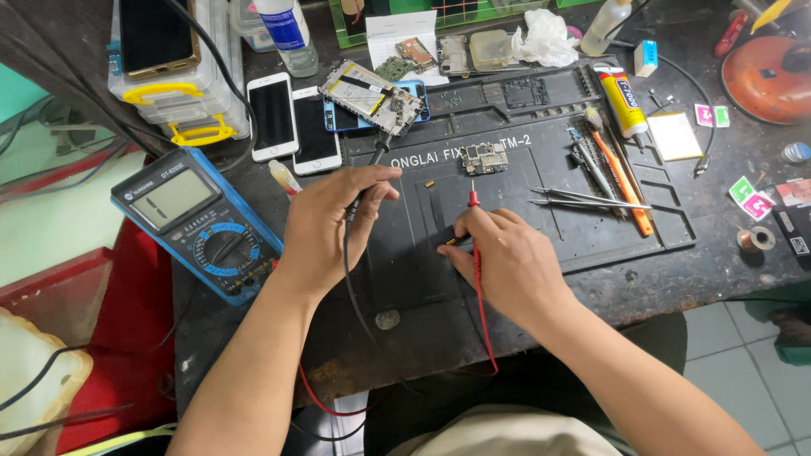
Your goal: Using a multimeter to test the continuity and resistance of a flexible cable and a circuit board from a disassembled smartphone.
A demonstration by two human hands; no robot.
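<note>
Head view is showing the left hand (325,221) pinching a thin black probe (369,173) in closed fingers while the right hand (507,257) is gripping a slim red probe (475,226), both over the dark rubber mat (541,228) near a small circuit board (484,158)

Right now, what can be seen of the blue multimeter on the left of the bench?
The blue multimeter lies flat on the dark bench's left edge, turned at an angle. It has a blue casing, a grey display showing no reading I can make out, and a black rotary dial in a ring of markings. It looks like plastic. Neither hand touches it; the left hand is nearest.
</note>
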